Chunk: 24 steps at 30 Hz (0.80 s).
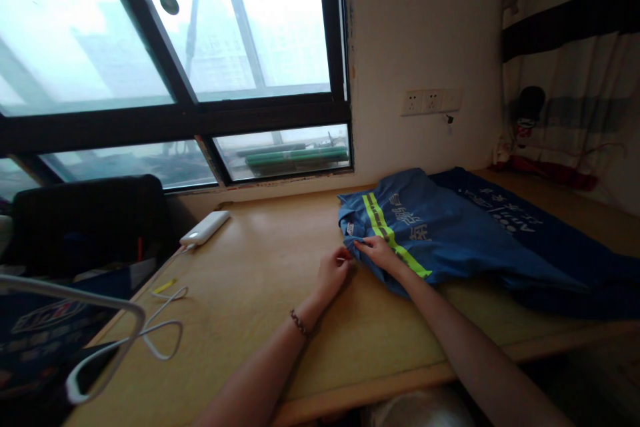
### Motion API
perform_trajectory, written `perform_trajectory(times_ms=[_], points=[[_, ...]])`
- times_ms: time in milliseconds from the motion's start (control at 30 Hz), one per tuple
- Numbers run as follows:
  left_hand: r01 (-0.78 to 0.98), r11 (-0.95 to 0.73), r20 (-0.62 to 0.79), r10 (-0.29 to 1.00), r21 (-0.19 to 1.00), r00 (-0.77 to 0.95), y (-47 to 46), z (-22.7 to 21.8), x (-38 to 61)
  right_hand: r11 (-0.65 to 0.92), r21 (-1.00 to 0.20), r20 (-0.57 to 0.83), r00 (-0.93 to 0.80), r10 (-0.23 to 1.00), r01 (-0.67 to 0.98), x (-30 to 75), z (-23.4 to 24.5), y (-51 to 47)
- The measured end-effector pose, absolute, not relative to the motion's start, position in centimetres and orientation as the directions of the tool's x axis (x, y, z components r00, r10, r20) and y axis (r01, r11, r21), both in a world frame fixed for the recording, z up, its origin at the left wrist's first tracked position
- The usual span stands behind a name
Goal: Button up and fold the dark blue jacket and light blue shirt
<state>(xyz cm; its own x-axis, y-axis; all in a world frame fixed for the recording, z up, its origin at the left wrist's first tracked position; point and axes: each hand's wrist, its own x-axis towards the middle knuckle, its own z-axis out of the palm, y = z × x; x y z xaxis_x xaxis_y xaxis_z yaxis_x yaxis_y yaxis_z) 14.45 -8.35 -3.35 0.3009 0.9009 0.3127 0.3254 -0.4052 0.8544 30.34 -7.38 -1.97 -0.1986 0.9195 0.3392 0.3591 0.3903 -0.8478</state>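
Note:
A blue work jacket (pixel 445 233) with a yellow-green reflective stripe and light lettering lies spread on the wooden desk. Its collar end faces left, with a small white label inside. My right hand (pixel 381 255) pinches the fabric by the collar between thumb and fingers. Just left of it, my left hand (pixel 333 273) is closed at the same edge of the jacket, fingertips against the cloth. A small pale spot shows at those fingertips, too small to name. Beneath and beyond the jacket lies a darker navy garment (pixel 505 207) with white lettering.
A white power bank (pixel 205 227) sits at the desk's left edge, a white cable (pixel 163 323) looping from it. A black chair back or bag (pixel 90 203) stands left of the desk (pixel 280 240). Behind are the window, wall sockets (pixel 433 101) and a curtain (pixel 570 80).

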Motion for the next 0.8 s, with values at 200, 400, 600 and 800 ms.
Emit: perform_trajectory(times_ms=[200,400,600,800], points=[[0.776,-0.288,0.494,0.869,0.562,-0.035,-7.1,-3.8,12.9,0.261,-0.939,0.188,-0.302,0.935,0.225,29.2,-1.8,-8.2],[0.893,-0.086,0.459,0.877,0.441,-0.142,-5.2,-3.0,10.5,-0.128,-0.992,-0.096,-0.611,0.786,-0.009,28.1,-0.9,-10.6],[0.838,-0.26,0.268,0.953,0.479,0.142,-5.3,-2.7,10.0,-0.211,-0.967,-0.037,-0.737,0.674,-0.144,28.4,0.4,-11.6],[0.607,-0.32,0.262,0.947,0.727,0.185,-6.1,-2.5,11.3,0.191,-0.964,0.231,-0.225,0.947,-0.185,28.7,-0.2,-9.2]])
